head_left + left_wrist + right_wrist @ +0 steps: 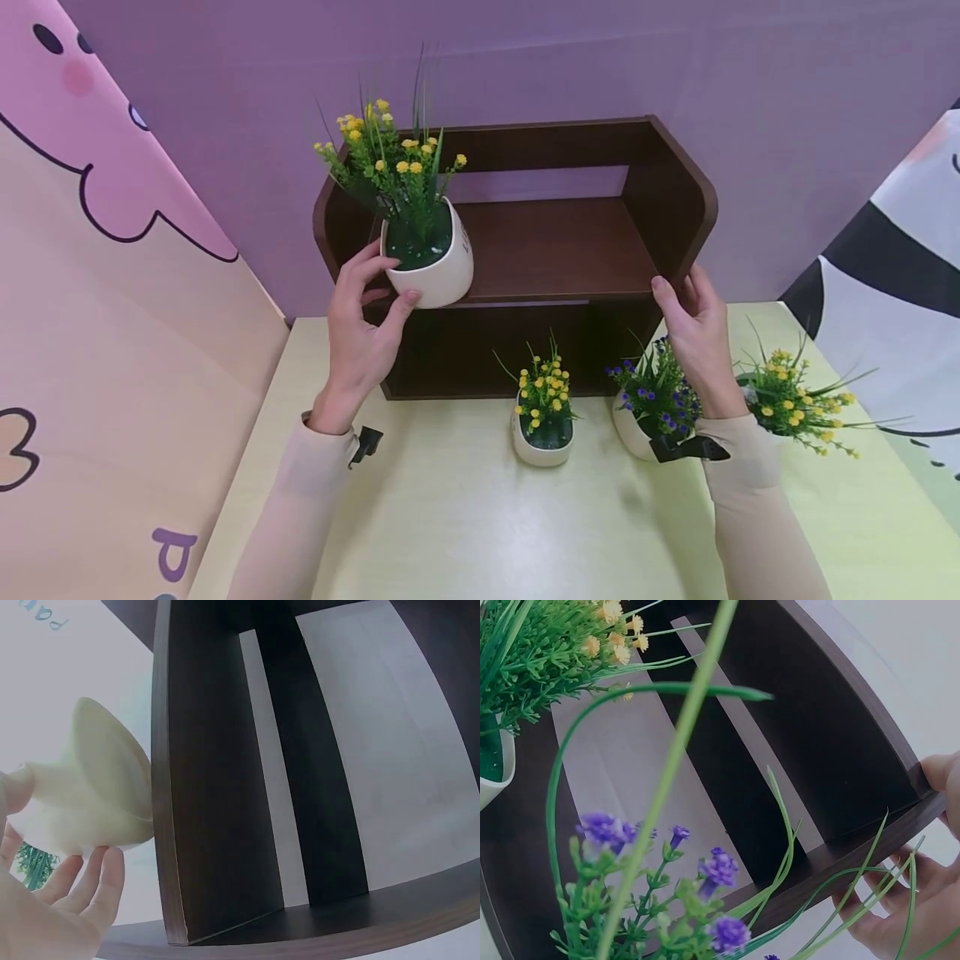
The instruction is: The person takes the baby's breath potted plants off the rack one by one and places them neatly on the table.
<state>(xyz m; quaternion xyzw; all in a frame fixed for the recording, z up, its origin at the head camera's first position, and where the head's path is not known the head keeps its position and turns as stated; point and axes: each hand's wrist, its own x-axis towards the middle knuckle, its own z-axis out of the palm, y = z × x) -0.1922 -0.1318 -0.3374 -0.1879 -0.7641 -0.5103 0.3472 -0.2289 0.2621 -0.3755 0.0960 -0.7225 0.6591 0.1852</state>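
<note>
My left hand [363, 333] holds a white pot [442, 279] of yellow artificial flowers [408, 167] at the left end of a dark brown two-tier shelf [562, 250]. Thumb and fingers lie on the pot's near left side. In the left wrist view the pot's pale base [112, 761] shows beside the shelf board's front edge; whether it touches the board I cannot tell. At the shelf's right end my right hand [697, 333] grips the side, thumb on the front edge. The right wrist view shows its fingers [862, 919] beneath the board.
A small pot of yellow flowers [543, 417] stands before the shelf on the pale table [465, 517]. Purple flowers [660, 400] in a white pot sit below my right hand. Another yellow-flowered plant [798, 404] stands farther right. Behind the shelf hangs a purple backdrop [525, 58].
</note>
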